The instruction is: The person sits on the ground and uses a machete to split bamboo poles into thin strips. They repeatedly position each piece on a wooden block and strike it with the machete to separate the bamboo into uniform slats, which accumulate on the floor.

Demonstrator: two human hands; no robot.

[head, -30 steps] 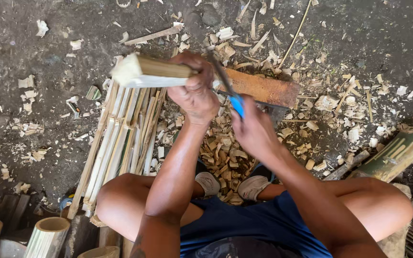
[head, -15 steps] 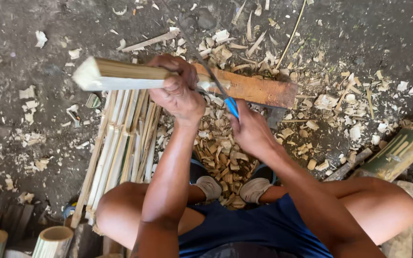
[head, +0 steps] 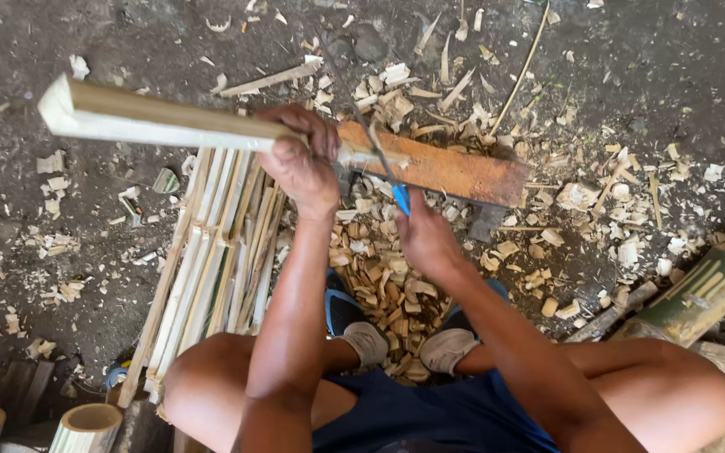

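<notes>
From the head camera, the work appears well under way, judging by what lies around. A stack of split bamboo slats point(head: 211, 268) lies on the dirt floor point(head: 60, 50) just left of the person's left knee, and a heap of pale shavings point(head: 388, 285) is piled between the feet, below the reddish wooden block point(head: 455, 172). Uncut bamboo sections point(head: 86, 428) stand at the lower left of that block, and a green bamboo piece point(head: 702, 294) lies well to its right, so more stock seems left to do.

The left hand point(head: 299, 159) is wrapped tight around a long pale bamboo strip point(head: 153, 122), its fingers point(head: 308, 126) curled over the top; the strip runs from the block's left end out to the upper left, its free end raised. The right hand point(head: 425, 235) is closed on a blue-handled knife point(head: 398, 195), whose thin blade angles up to meet the strip just at the block's left end, close beside the left hand's fingers.
</notes>
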